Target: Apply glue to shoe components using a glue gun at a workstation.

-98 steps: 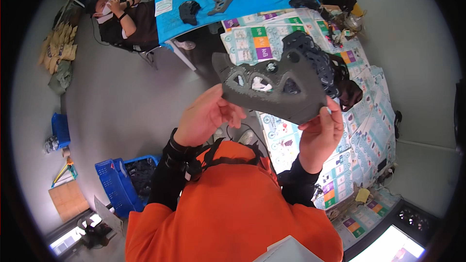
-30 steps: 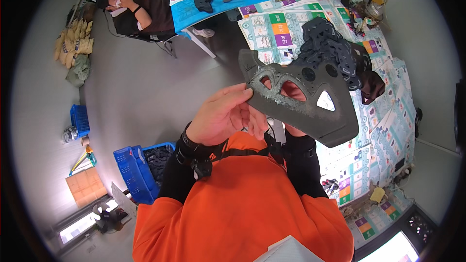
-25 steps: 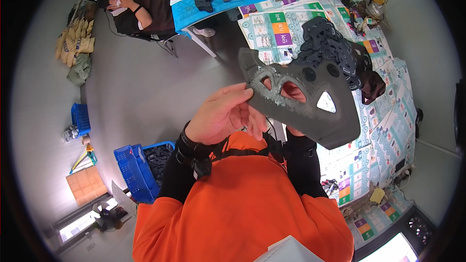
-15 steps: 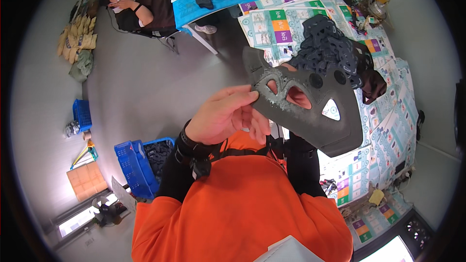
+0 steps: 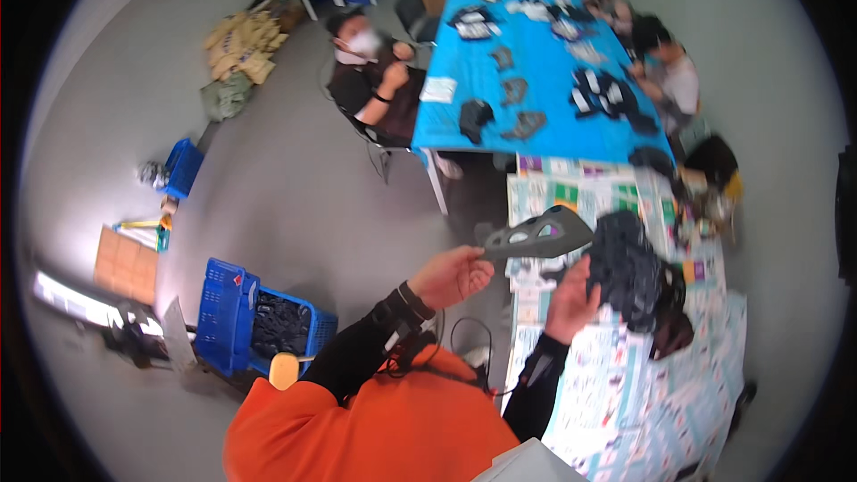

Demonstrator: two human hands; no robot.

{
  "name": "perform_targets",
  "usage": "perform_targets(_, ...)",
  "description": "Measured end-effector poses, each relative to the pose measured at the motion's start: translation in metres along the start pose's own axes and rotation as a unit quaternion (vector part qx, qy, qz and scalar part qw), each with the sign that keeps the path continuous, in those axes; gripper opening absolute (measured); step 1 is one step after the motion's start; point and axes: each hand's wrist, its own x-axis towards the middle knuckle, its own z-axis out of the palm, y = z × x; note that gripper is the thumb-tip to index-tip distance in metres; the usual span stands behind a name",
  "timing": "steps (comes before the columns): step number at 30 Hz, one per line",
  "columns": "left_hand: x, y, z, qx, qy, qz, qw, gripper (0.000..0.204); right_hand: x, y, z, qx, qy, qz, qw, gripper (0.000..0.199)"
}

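Pinched at its left end, a dark grey panel with cut-out holes (image 5: 540, 234) is held up by my left hand (image 5: 451, 277). The panel is tilted so that it looks narrow. My right hand (image 5: 574, 303) is just below and right of it, fingers up and apart, with no visible grip on anything. Right beside that hand, a heap of dark, similar-looking pieces (image 5: 625, 259) lies on the table covered with printed sheets (image 5: 616, 393). A brown-black item (image 5: 674, 335) sits against the heap's lower right side.
Beyond is a blue-covered table (image 5: 553, 138) with several dark parts on it. One person in a mask (image 5: 375, 80) sits at its left; others (image 5: 665, 71) sit at its right. Blue crates (image 5: 228, 317) with dark pieces stand at my left. A second blue basket (image 5: 183, 170) is by the wall.
My view has lifted and shows more of the far table. The panel has moved farther from me and turned from face-on to tilted. My right hand, mostly hidden behind it before, now shows apart from it.
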Motion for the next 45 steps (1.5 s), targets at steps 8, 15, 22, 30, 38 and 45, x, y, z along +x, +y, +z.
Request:
perform_targets(8,-0.006,0.022,-0.038,0.364,0.069,0.019,0.929,0.020,-0.034,0.014,0.026,-0.519,0.121,0.135,0.835,0.043)
perform_targets(15,0.007,0.082,-0.041,0.770,0.112,0.351,0.521,0.022,-0.013,0.051,0.026,-0.668,0.124,0.052,0.732,0.031)
perform_targets(22,-0.014,0.170,-0.043,0.795,0.022,-0.066,0.602,0.024,0.016,0.072,0.026,-0.720,0.168,-0.074,0.670,0.034)
perform_targets(30,-0.102,0.192,-0.058,0.463,-0.474,-0.132,0.738,0.022,0.068,0.095,0.006,-0.729,0.167,-0.021,0.663,0.033)
perform_targets(38,-0.050,0.215,-0.250,0.818,0.246,0.033,0.519,0.023,0.133,0.118,-0.013,-0.679,0.200,-0.083,0.701,0.035)
perform_targets(45,-0.123,0.126,-0.442,0.357,0.486,-0.129,0.787,0.017,0.212,0.048,-0.051,-0.651,0.135,-0.100,0.740,0.027)
